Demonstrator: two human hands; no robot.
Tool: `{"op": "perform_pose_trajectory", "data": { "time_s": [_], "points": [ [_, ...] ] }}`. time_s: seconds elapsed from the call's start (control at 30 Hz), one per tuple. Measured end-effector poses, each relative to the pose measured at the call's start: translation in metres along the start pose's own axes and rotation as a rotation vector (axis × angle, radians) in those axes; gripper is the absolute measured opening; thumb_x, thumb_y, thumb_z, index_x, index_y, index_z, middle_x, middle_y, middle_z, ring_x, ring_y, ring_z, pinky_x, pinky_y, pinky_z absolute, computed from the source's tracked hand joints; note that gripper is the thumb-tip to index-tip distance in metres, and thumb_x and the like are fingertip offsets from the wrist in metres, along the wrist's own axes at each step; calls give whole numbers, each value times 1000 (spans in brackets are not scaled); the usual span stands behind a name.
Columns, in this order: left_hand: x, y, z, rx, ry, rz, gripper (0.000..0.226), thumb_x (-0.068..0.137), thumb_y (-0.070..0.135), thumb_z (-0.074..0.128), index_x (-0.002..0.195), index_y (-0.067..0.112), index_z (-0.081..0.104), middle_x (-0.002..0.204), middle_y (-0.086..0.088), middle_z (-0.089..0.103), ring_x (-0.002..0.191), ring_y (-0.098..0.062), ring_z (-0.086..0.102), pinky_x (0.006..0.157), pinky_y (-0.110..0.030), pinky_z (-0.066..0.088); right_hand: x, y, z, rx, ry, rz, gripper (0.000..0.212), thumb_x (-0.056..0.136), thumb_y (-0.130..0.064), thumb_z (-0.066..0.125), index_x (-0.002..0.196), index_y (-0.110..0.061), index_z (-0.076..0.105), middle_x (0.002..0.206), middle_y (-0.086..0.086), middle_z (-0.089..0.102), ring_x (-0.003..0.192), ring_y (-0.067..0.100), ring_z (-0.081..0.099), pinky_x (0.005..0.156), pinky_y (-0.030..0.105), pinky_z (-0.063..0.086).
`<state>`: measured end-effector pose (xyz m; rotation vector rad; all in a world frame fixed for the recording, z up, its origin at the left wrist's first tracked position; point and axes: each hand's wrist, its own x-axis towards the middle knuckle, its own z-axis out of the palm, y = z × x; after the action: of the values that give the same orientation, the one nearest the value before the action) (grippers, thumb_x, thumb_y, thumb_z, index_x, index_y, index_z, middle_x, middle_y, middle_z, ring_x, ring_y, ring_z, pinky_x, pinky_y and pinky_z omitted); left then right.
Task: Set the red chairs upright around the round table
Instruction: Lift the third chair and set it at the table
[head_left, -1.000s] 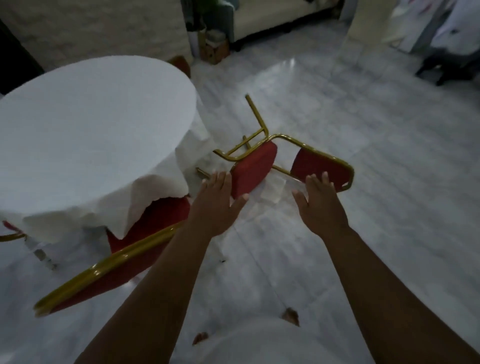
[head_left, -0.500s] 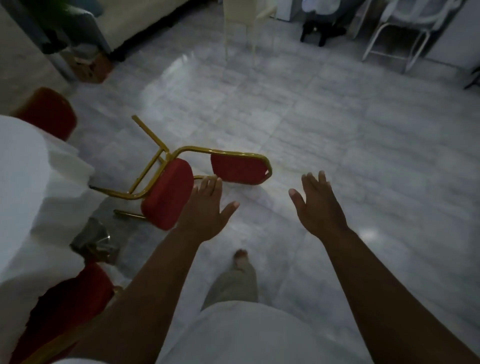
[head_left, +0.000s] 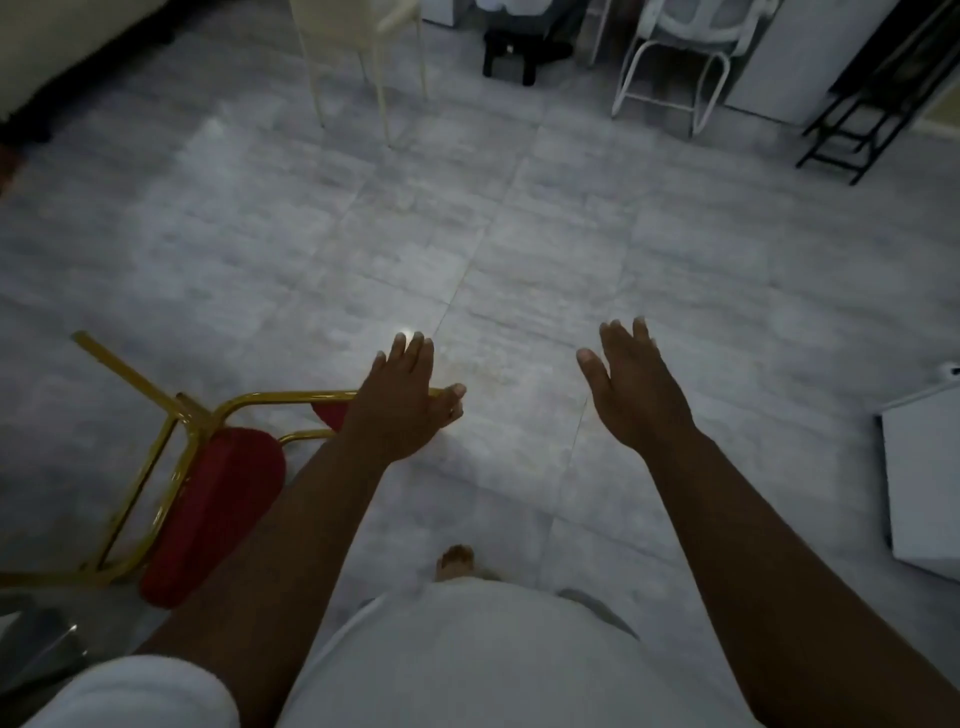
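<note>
A red chair (head_left: 208, 509) with a gold metal frame lies tipped on its side on the grey tiled floor at the lower left. Its red seat pad faces me and one gold leg sticks up to the left. My left hand (head_left: 402, 405) hovers over the chair's backrest, fingers spread, hiding most of the red back pad; I cannot tell if it touches the frame. Out to the right, my right hand (head_left: 636, 389) is held over bare floor, open and empty. The round table is out of view.
A cream chair (head_left: 358, 57), a white plastic chair (head_left: 670, 67) and a black folding rack (head_left: 857, 119) stand along the far wall. A white box (head_left: 924, 483) lies on the floor at the right edge. My bare foot (head_left: 456, 561) is below centre.
The view has swung right, so the table has left the frame and the fallen chair has slid to the lower left. My left hand now sits over the chair's backrest.
</note>
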<state>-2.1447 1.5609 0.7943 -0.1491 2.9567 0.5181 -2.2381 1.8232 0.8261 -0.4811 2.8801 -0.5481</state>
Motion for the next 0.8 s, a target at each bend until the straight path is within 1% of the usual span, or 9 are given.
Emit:
{"op": "perform_pose_trajectory", "data": {
  "time_s": [0.07, 0.17, 0.2, 0.3, 0.4, 0.53, 0.6, 0.73, 0.8],
  "points": [
    [36, -3, -6, -3, -21, -19, 103, 76, 73, 10, 149, 1, 15, 159, -17, 13, 148, -31, 5, 119, -47, 10, 34, 6, -3, 21, 8, 17, 69, 97, -54, 22, 147, -7, 27, 158, 11, 23, 149, 23, 0, 120, 39, 7],
    [90, -8, -9, 14, -35, -17, 115, 69, 82, 7, 149, 1, 11, 160, -17, 9, 148, -31, 2, 119, -47, 9, 88, 18, -8, 35, 19, 18, 69, 97, -54, 23, 147, -7, 28, 157, 11, 25, 148, 24, 2, 119, 40, 10],
    [108, -9, -9, 11, -41, -28, 115, 68, 82, 7, 150, 1, 10, 160, -15, 7, 148, -30, 0, 120, -47, 8, 108, 23, -10, 31, 14, 13, 69, 97, -54, 23, 147, -7, 28, 157, 11, 25, 148, 24, 2, 119, 40, 10],
    [166, -10, -9, -25, -12, -98, 103, 76, 76, 6, 151, 5, 8, 161, -11, 5, 148, -25, -3, 121, -42, 5, 176, 39, -14, 29, -5, -27, 71, 96, -56, 22, 147, -7, 28, 157, 12, 24, 148, 25, 2, 119, 40, 10],
    [217, -10, -12, -18, 19, -161, 101, 79, 75, 6, 151, 5, 9, 161, -11, 6, 148, -25, -2, 120, -40, 4, 244, 50, -18, -10, -31, -107, 70, 96, -55, 23, 147, -7, 27, 157, 12, 24, 148, 25, 1, 120, 41, 11],
    [266, -9, -26, -57, 51, -265, 100, 79, 76, 6, 151, 7, 7, 161, -9, 3, 148, -23, -4, 119, -37, 1, 326, 46, -34, -39, -112, -244, 70, 97, -55, 21, 148, -8, 23, 158, 11, 20, 148, 23, -2, 120, 38, 6],
    [291, -11, -35, -85, 88, -330, 98, 80, 75, 9, 151, 7, 7, 161, -9, 3, 148, -22, -5, 119, -37, 1, 371, 36, -39, -50, -125, -329, 69, 97, -55, 22, 148, -8, 24, 158, 12, 20, 148, 24, -2, 119, 37, 5],
    [327, -28, -42, -120, 84, -425, 96, 82, 74, 13, 151, 7, 7, 161, -9, 3, 148, -23, -5, 118, -38, 0, 448, 11, -37, -44, -179, -436, 71, 96, -56, 21, 147, -6, 25, 158, 13, 22, 149, 26, 0, 120, 38, 5],
    [350, -46, -48, -150, 89, -464, 92, 87, 72, 19, 151, 8, 6, 161, -8, 1, 148, -22, -7, 117, -37, -1, 488, -9, -30, -49, -196, -483, 71, 96, -55, 22, 147, -7, 25, 158, 12, 22, 149, 25, -1, 120, 38, 6]
  ]
}}
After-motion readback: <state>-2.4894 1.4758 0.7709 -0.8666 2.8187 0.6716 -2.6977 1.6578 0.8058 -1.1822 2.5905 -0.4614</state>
